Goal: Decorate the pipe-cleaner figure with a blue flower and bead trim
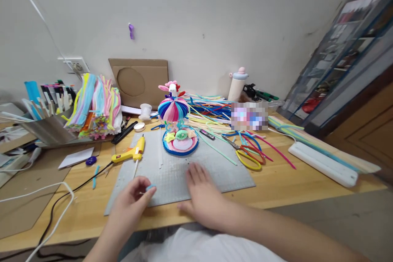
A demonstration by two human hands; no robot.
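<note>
Between the thumb and fingers of my left hand point(133, 198) is a small light-blue piece point(150, 187), mostly covered, so its kind is unclear. My right hand point(201, 196) lies flat, fingers stretched out, on the grey cutting mat point(172, 188) near its front edge. Beyond the hands stands a pipe-cleaner craft: a pink, blue and white striped dome point(173, 110) topped by a small figure, behind a round blue-rimmed base point(180, 146) with a yellow star and a green piece on it. A yellow hot glue gun point(130, 153) lies left of it.
Scissors point(248, 157) with red and yellow handles lie to the right, beside a white power strip point(322, 163). Bundled pipe cleaners point(95, 106) stand left; loose ones spread at the back. A bottle point(238, 86) and cardboard point(153, 80) stand by the wall. Cables cross the left side.
</note>
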